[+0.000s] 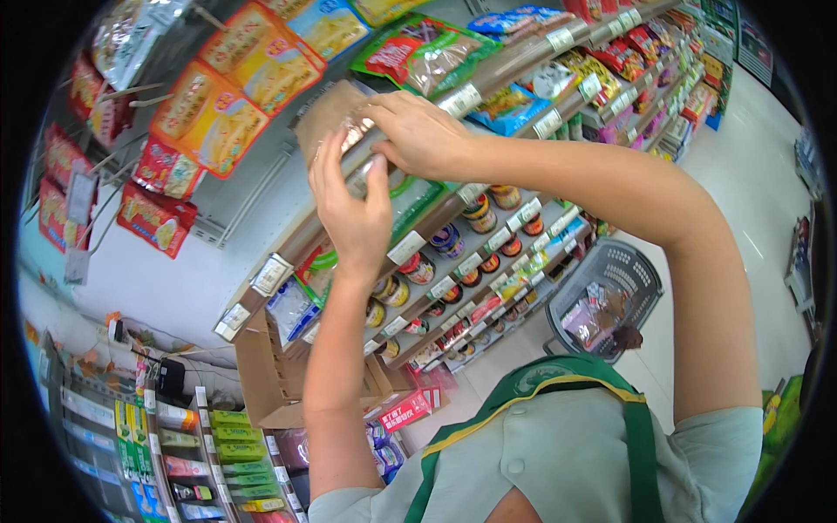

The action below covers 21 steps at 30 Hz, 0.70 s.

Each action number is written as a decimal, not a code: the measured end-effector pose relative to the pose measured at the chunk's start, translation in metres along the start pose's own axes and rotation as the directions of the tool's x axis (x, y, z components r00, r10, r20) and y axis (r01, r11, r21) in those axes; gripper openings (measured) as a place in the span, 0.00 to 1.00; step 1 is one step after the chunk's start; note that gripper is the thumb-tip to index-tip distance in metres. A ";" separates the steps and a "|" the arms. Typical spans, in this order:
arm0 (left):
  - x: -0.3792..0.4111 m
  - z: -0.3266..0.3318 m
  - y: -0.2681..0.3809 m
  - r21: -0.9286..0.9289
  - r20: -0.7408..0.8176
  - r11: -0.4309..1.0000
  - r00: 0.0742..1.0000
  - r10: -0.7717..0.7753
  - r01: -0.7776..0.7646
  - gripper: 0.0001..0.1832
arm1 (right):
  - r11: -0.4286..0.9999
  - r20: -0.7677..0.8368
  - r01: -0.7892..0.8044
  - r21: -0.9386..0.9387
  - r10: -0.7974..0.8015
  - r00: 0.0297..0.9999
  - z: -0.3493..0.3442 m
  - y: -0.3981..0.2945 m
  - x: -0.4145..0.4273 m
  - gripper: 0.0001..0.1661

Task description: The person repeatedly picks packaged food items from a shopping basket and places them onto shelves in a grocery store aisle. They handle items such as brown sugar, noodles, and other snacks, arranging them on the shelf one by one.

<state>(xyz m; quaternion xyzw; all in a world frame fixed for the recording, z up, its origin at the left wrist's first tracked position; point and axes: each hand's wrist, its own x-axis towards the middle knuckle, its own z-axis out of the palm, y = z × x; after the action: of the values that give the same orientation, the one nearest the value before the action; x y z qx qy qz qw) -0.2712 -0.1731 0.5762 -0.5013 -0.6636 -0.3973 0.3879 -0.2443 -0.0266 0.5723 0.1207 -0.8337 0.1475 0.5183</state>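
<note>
On the upper shelf [418, 108] of a store rack, a brown packet [333, 108] with a shiny clear patch sits between my two hands. My left hand [353, 209] grips its near side, thumb apart from the raised fingers. From the other side, my right hand [422, 137] holds the packet's edge with bent fingers, its thumb close to my left thumb. My fingers hide part of the packet. Just beyond it lies a green and red bag [425, 55] with a clear window. Yellow-orange snack packs [209, 118] hang to the left.
Lower shelves carry jars [480, 216] and bagged snacks [510, 108]. A grey shopping basket [631, 268] with packets inside stands on the floor. An open cardboard box [268, 379] sits below the shelf end. Toothpaste boxes [242, 451] fill a rack at lower left.
</note>
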 end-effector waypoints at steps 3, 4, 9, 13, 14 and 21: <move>-0.056 0.026 0.024 -0.212 0.089 0.972 0.993 -0.078 0.096 0.22 | 0.999 0.014 -0.019 -0.029 0.019 1.000 -0.020 0.006 -0.061 0.25; -0.079 0.034 0.026 -0.247 0.153 0.953 0.978 -0.142 0.177 0.22 | 0.999 0.052 -0.041 -0.025 0.042 0.998 -0.022 0.006 -0.083 0.25; -0.181 0.089 0.038 -0.365 0.565 0.678 0.731 -0.383 0.638 0.20 | 0.945 0.292 -0.314 -0.089 0.327 0.899 -0.027 0.009 -0.207 0.26; -0.259 0.141 0.042 -0.284 0.780 0.649 0.564 -0.272 0.706 0.19 | 0.775 0.368 -0.600 -0.201 0.627 0.687 -0.030 0.008 -0.310 0.25; -0.272 0.150 0.044 -0.244 0.832 0.661 0.503 -0.233 0.709 0.19 | 0.757 0.339 -0.612 -0.228 0.651 0.679 -0.031 0.007 -0.333 0.23; -0.366 0.219 0.077 -0.033 0.993 0.683 0.101 -0.059 0.729 0.20 | 0.525 0.420 -0.785 -0.330 0.826 0.376 -0.056 0.009 -0.473 0.21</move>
<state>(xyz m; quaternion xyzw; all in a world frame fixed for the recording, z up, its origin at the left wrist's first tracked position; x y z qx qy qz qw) -0.1502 -0.0889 0.1685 -0.5032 -0.7259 -0.2640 -0.3876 0.0040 0.0259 0.1690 -0.2842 -0.8977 0.3095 0.1327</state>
